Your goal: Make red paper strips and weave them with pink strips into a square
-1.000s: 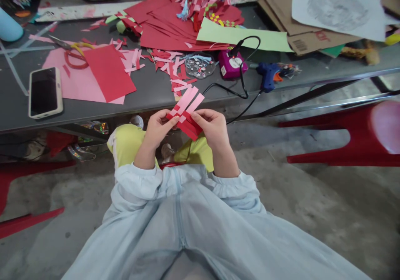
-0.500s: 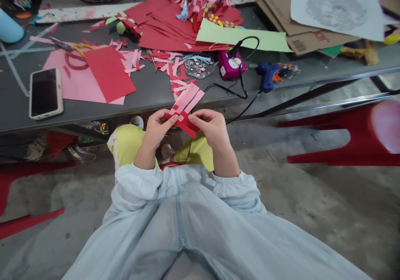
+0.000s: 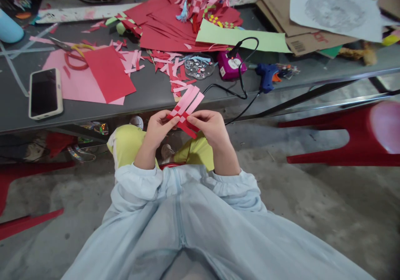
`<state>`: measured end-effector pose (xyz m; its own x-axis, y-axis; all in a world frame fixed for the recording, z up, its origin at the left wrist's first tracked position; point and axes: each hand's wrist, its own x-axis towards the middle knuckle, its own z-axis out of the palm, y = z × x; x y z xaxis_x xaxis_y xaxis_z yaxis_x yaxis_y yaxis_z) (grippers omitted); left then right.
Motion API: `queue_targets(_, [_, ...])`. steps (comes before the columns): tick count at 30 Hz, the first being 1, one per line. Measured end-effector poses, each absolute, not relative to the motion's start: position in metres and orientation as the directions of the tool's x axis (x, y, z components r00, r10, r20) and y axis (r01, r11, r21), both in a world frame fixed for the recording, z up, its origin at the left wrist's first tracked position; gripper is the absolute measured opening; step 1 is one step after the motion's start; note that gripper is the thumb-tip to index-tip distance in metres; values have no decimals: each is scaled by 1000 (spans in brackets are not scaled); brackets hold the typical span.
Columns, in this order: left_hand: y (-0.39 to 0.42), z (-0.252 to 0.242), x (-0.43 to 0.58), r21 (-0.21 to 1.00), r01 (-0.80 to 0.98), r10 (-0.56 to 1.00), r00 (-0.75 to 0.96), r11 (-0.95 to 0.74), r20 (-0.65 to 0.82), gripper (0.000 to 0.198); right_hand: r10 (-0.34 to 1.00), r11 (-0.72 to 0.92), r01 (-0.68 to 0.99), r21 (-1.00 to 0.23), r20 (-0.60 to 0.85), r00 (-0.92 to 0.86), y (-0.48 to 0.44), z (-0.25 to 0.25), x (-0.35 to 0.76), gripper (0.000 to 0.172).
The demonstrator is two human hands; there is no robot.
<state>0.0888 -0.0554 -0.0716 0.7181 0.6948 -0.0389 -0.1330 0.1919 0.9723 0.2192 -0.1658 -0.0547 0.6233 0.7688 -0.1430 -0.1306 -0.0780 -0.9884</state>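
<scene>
Between my two hands is a small weave of red and pink paper strips (image 3: 183,112), held above my lap just off the table's front edge. Its pink strips fan out toward the table, and red ends point down toward me. My left hand (image 3: 160,126) pinches the weave's left edge with thumb and fingers. On the other side, my right hand (image 3: 208,123) pinches the red strips, its thumb lying on top. Fingers beneath the paper are partly hidden. Cut pink and red scraps (image 3: 175,69) lie on the table beyond the weave.
Left on the dark table (image 3: 103,112) are a phone (image 3: 46,92), scissors (image 3: 76,57) and a red sheet (image 3: 109,73) over pink paper. A purple power adapter (image 3: 231,65) and blue glue gun (image 3: 267,76) trail black cords near my right hand. Red stools (image 3: 337,136) flank me.
Both hands keep their grip on the weave. The pink strips have shifted very slightly, and the right thumb has moved a little to the left.
</scene>
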Motion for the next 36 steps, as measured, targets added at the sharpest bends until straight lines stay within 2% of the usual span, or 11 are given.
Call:
queue_targets(5, [-55, -72, 89, 972, -126, 696, 717, 197, -48, 37, 767, -77, -154, -985, -157, 622, -165, -55, 221, 19])
queue_targets(13, [-55, -72, 88, 974, -120, 699, 713, 192, -50, 34, 786, -97, -85, -992, -129, 605, -167, -54, 221, 19])
queue_targets(21, [-56, -71, 88, 977, -95, 718, 692, 191, -72, 35, 761, -50, -120, -992, -115, 638, -164, -57, 218, 23])
queue_targets(26, [-56, -71, 88, 978, -71, 741, 664, 194, -99, 37, 766, -50, -87, -995, -93, 636, -165, -56, 217, 20])
queue_targets(36, [-55, -72, 89, 980, -71, 735, 672, 186, -91, 37, 801, -111, -55, -992, -122, 586, -167, -54, 219, 20])
